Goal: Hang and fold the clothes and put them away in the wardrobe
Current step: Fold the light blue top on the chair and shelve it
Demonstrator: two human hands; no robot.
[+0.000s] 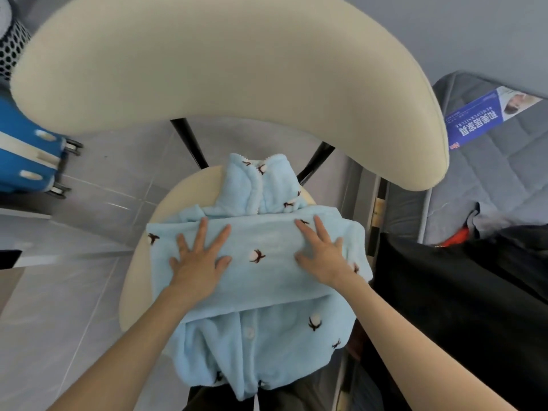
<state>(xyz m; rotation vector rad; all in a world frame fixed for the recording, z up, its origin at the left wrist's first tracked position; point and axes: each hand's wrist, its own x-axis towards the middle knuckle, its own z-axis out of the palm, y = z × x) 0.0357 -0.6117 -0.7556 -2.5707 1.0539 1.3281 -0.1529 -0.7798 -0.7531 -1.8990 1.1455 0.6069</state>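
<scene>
Fleece garment [261,280] pale blue, dark-brown-and-white cotton-boll print; chair [207,69] cream; suitcase [26,155] blue.

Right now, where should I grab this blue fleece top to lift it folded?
I'd pinch both ends of the folded band across the blue fleece top, coming from left and right; that doubled layer lies flat, while the hem hangs loose off the chair seat.

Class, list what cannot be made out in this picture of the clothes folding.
Wardrobe: nowhere in the head view.
Chair seat: mostly covered by the blue top.
Palms of left hand and right hand: face down, hidden.
Black cloth, right: too dark to identify.
Suitcase: cut by the left edge.
</scene>
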